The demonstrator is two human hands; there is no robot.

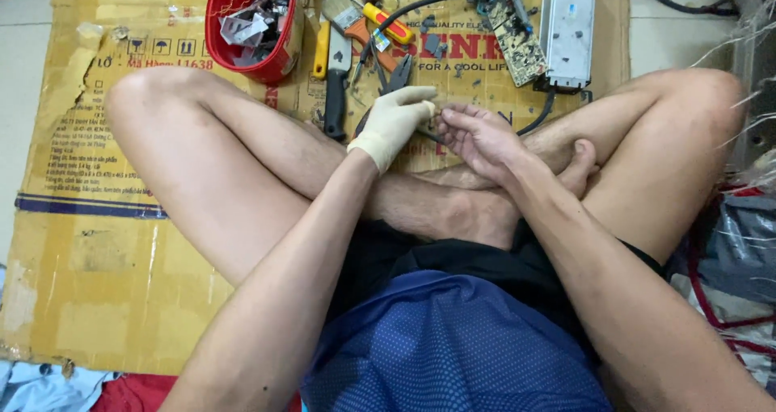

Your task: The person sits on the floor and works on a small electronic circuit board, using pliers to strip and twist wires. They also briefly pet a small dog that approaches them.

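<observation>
Far off to the outer side of the left hand (394,124) a red bowl (250,26) of metal scraps sits on the cardboard sheet (105,242). The gloved left hand pinches its fingertips on something small between both hands, too tiny to identify. Just beyond it lie pliers (396,74) and screwdrivers (386,23). The bare right hand (478,135) curls loosely, fingertips meeting the left's. Past it rests a circuit board (516,34) beside a metal casing (568,26)
</observation>
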